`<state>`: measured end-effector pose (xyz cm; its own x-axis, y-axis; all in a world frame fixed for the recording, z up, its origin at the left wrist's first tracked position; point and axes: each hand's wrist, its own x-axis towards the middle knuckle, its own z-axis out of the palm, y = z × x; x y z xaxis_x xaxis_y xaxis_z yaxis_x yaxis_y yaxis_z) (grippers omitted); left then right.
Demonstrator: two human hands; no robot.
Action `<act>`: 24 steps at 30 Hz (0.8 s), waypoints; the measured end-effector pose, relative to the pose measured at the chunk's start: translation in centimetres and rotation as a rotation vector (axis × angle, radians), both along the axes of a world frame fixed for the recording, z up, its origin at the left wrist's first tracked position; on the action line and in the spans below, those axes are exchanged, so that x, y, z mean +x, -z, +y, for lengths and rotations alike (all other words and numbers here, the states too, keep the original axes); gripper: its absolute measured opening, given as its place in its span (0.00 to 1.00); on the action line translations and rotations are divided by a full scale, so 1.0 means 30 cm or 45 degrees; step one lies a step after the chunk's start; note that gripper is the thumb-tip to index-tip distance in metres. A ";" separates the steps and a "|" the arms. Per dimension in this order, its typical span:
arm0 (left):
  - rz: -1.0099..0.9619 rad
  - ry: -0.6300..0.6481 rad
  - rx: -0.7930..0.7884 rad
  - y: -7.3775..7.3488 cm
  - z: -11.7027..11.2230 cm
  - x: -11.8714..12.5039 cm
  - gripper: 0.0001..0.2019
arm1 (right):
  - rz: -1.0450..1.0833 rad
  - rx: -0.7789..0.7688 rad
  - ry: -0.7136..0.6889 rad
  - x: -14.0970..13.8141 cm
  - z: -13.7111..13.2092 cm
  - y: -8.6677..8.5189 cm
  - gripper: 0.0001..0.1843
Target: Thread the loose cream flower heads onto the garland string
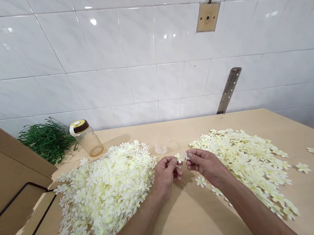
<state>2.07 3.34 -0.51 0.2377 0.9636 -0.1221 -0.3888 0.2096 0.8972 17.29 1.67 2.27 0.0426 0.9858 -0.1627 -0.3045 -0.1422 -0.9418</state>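
Note:
My left hand (166, 172) and my right hand (204, 164) meet over the middle of the wooden table (188, 221), fingertips almost touching. Each pinches a small cream fabric flower: one (178, 157) in my left fingers, another (185, 155) in my right. A thick heap of the same cream flowers (103, 194) lies left of my left hand. A flatter spread of flowers (250, 163) lies right of my right hand. A single flower (200, 181) rests on the table just below my right hand.
A small clear plastic cup (161, 145) stands behind my hands. A capped amber bottle (87, 138) and green artificial foliage (47, 140) sit at the back left. A cardboard box (6, 183) stands at the left edge. Stray flowers (303, 167) lie far right. White tiled wall behind.

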 end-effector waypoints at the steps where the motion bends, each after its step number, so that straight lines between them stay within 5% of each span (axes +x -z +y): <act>1: -0.007 -0.002 -0.001 0.001 0.002 -0.002 0.18 | 0.049 -0.013 -0.012 0.003 0.000 -0.003 0.20; 24: -0.043 0.026 -0.048 -0.004 0.016 -0.013 0.18 | 0.178 0.017 -0.215 0.002 -0.017 -0.030 0.15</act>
